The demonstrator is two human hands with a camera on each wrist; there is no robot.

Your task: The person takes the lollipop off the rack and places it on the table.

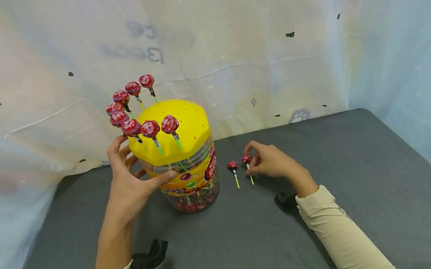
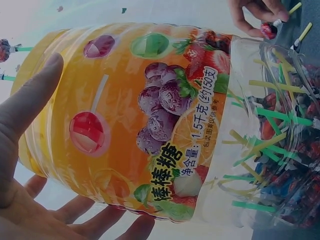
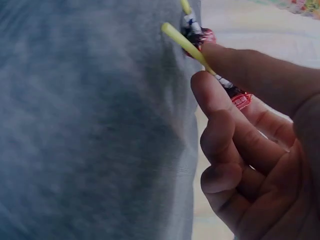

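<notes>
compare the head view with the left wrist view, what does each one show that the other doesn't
Only head: the top of the yellow lid with all eight lollipops standing in it, the beige sleeves and the black wrist straps.

Only left wrist: the label's printed grapes and large black Chinese characters, both legible.

Both: the lollipop jar, the left hand gripping it, and the right hand beyond, by two loose lollipops.

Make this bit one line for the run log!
left hand: holds jar | right hand: pinches lollipop | another lollipop: on table | yellow lid: lollipops standing
</notes>
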